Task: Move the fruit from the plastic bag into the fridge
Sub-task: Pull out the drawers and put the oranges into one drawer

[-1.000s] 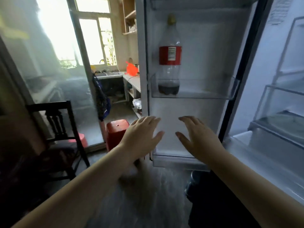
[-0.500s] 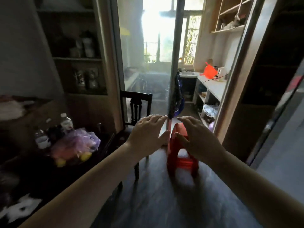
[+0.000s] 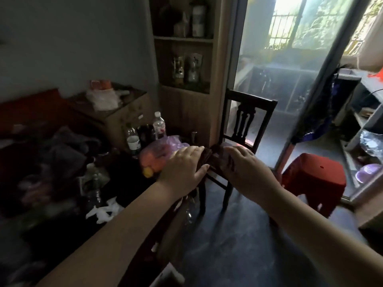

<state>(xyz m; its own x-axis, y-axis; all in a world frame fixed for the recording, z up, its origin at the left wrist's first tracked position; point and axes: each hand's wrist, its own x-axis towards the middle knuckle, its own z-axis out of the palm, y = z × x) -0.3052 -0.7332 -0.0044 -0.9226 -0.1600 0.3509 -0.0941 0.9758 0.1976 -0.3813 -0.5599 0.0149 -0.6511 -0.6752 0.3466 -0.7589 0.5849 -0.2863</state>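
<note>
Plastic bag (image 3: 159,154), purple, fruit (image 3: 148,172) inside: on dark cluttered surface (image 3: 122,179) beside bottles (image 3: 159,125); half a second ago far left, now just beyond left hand (image 3: 182,168). Left hand: fingers straight, empty; contact with bag unclear. Right hand (image 3: 246,170): flat, empty, over chair (image 3: 246,121).
</note>
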